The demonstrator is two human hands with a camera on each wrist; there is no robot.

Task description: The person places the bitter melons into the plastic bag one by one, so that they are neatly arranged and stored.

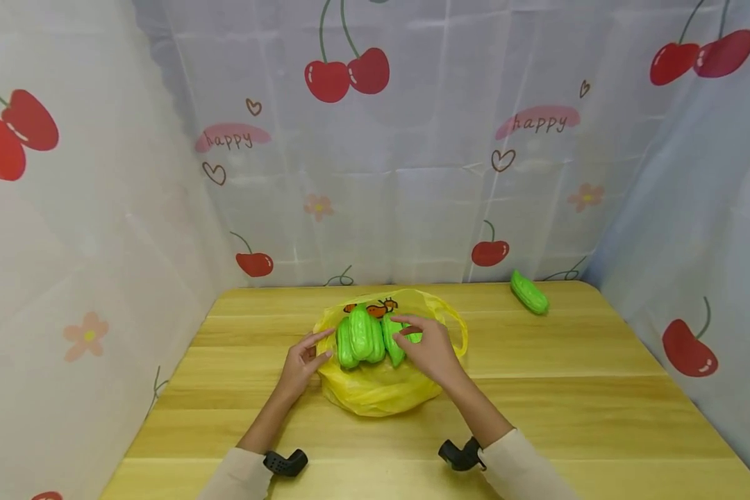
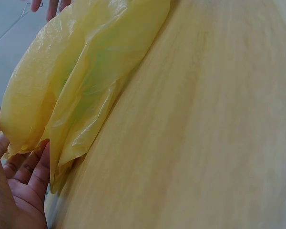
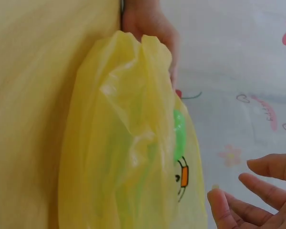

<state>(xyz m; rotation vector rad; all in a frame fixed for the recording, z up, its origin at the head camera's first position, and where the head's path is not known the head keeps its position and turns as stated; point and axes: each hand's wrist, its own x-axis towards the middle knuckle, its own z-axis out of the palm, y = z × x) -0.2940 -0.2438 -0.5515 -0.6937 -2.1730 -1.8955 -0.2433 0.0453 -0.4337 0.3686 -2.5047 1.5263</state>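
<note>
A thin yellow plastic bag (image 1: 381,397) stands with its mouth open in the middle of the table in the head view. Several glossy, bright-green, ridged long pieces (image 1: 361,335), like toy vegetables, lie inside it. My left hand (image 1: 301,362) touches the bag's left rim, thumb and index finger spread apart. In the left wrist view its fingers (image 2: 39,174) reach behind a fold of the bag, which partly hides them. Over the right side of the bag's mouth hovers my right hand (image 1: 434,351). Its fingers and thumb are apart with nothing between them, as the right wrist view shows too.
One more green ridged piece (image 1: 529,293) lies near the back right edge of the wooden table (image 1: 569,410). A white curtain (image 1: 406,194) printed with cherries encloses the table at the back and both sides. Each forearm wears a black wrist device (image 1: 285,463).
</note>
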